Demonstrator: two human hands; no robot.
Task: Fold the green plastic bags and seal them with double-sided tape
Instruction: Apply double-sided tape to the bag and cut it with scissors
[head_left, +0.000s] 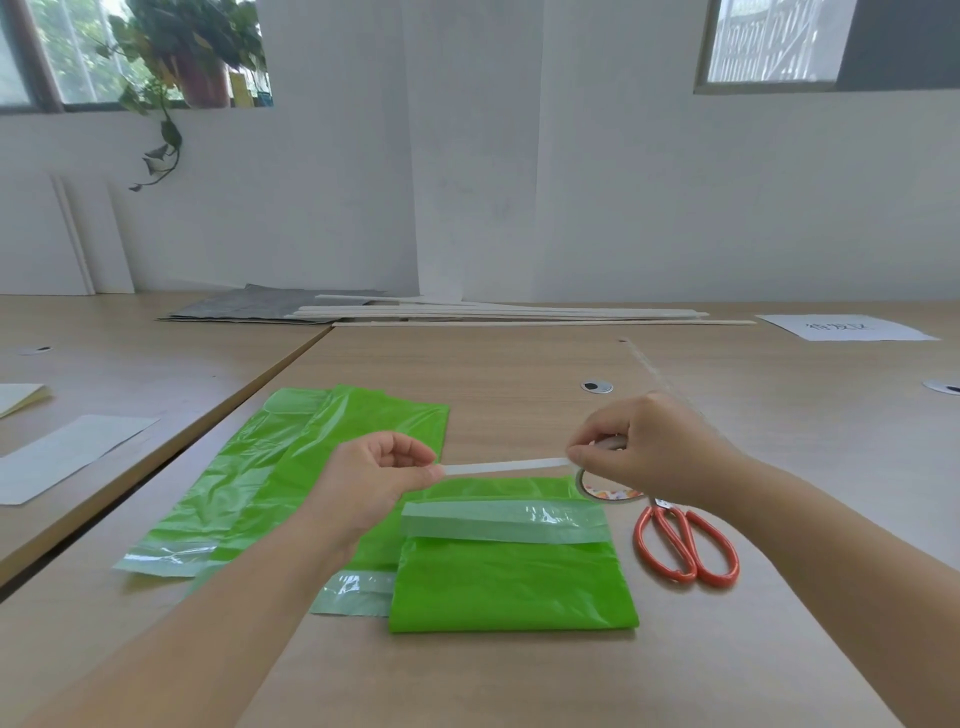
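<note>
- My left hand (374, 478) pinches the free end of the tape strip (504, 466) between thumb and forefinger, the other fingers curled in.
- My right hand (639, 447) pinches the strip's far end and holds the tape roll (605, 491), mostly hidden under my palm.
- The strip spans taut and level just above the folded green bag (511, 587), which lies flat on the table (519, 374) directly before me.
- Recommendation: keep the strip tight, square it to the flap (504, 522) edge and lower both ends together (thin film would likely wrinkle on early contact). The scissors (685, 545) lie just right of the bag for the cut.
- Materials: the bag is glossy, thin, creased film. The flap is pale and semi-clear. The strip is narrow, white and matte. The scissors have orange loop handles.
- The unfolded bags (291, 467) lie overlapped to the left.
</note>
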